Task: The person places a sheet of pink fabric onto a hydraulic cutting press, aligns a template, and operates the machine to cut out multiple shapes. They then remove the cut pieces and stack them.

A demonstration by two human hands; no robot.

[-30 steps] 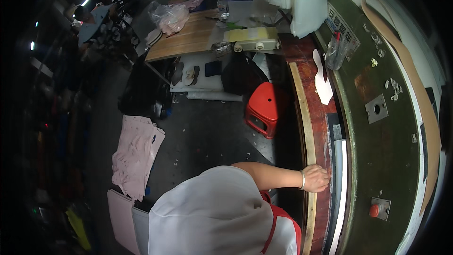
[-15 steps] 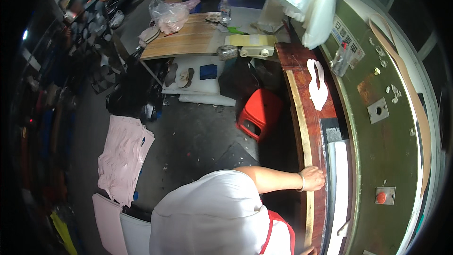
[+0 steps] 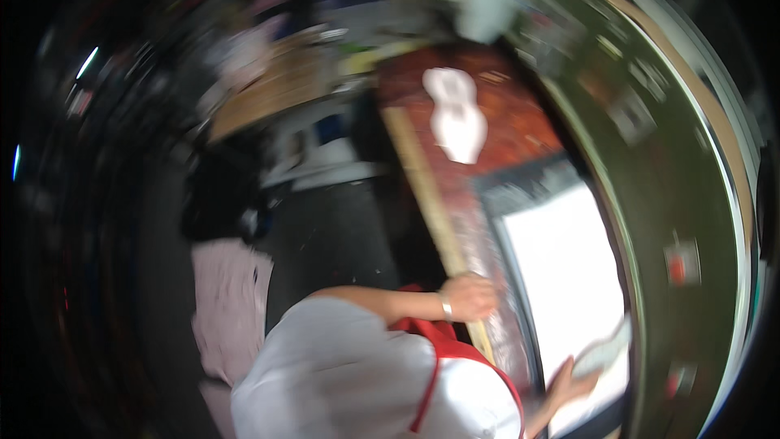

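Note:
Motion blurs the whole view. My left hand [image 3: 471, 297], with a pale band at the wrist, rests on the wooden front edge [image 3: 431, 203] of a reddish-brown worktable [image 3: 520, 134]; its fingers are smeared. Farther right and nearer me, my right hand [image 3: 566, 390] is over a bright white panel [image 3: 565, 268] set in a dark frame. Between its thumb and fingers is a thin, pale grey-green flat piece [image 3: 608, 351], its kind unclear. A white, shoe-upper-shaped cutout [image 3: 459, 118] lies at the table's far end.
A green machine wall [image 3: 650, 187] with a red button [image 3: 682, 263] stands along the right side. Pale pink sheets [image 3: 231, 305] are stacked at the left. A wood-topped table [image 3: 272, 89] stands beyond, and translucent plastic [image 3: 479, 0] hangs at the top.
My view has swung to the right, showing more of the table and white panel. My right hand, barely visible before at the lower edge, now shows over the panel with the pale piece.

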